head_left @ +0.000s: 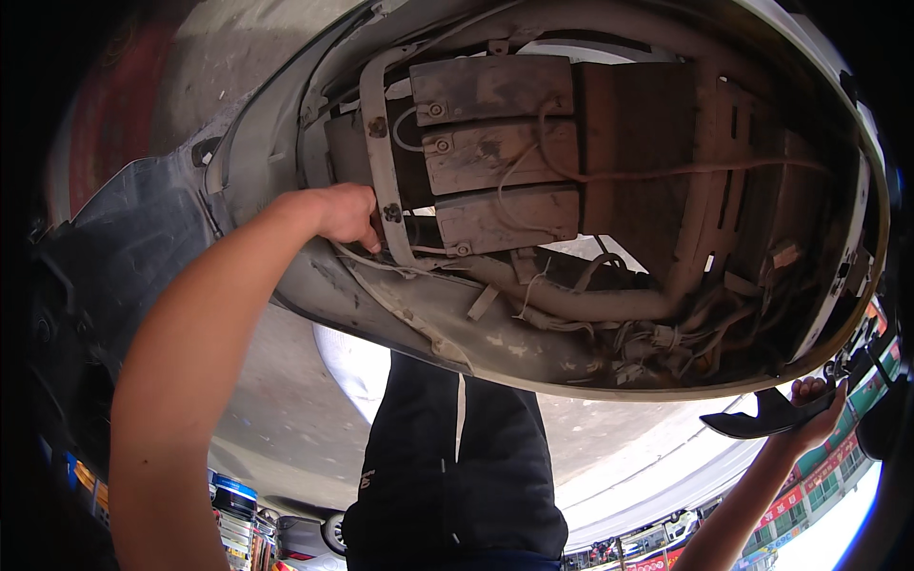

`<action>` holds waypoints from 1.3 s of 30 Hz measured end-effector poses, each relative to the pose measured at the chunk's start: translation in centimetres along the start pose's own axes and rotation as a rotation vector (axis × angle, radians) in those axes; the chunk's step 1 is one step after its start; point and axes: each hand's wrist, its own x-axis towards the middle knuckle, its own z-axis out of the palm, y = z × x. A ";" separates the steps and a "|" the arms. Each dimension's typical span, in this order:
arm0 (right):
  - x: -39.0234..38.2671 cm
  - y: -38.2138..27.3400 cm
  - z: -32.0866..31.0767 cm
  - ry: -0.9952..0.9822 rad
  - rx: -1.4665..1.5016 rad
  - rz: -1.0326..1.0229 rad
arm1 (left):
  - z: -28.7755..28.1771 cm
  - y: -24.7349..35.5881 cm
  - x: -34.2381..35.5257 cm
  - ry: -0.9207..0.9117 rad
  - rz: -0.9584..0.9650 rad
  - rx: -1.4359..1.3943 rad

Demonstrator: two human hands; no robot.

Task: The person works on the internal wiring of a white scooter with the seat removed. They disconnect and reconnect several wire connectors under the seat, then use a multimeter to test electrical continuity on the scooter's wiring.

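An open scooter body fills the upper view. Inside sit three grimy rectangular battery blocks with cables, crossed at their left by a metal strap. My left hand reaches in beside that strap, fingers curled down near thin wires; whatever they hold is hidden. At the lower right, my right hand is wrapped round a black handle outside the body's rim. A bundle of tangled wiring lies in the body's lower right part.
A black plastic panel lies at the left. Below are my legs in dark trousers above pavement. A silver car, stacked containers and a building show around the lower rim.
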 end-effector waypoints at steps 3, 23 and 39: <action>0.4 0.2 -0.2 0.007 0.003 0.008 | -0.2 -0.9 0.7 0.083 0.039 -0.018; -0.3 -0.1 -0.3 -0.012 -0.091 0.012 | -1.3 -2.9 3.6 -0.064 -0.039 -0.131; 0.1 -0.2 0.3 0.063 -0.113 0.018 | -1.4 -2.9 4.8 -0.063 0.009 -0.330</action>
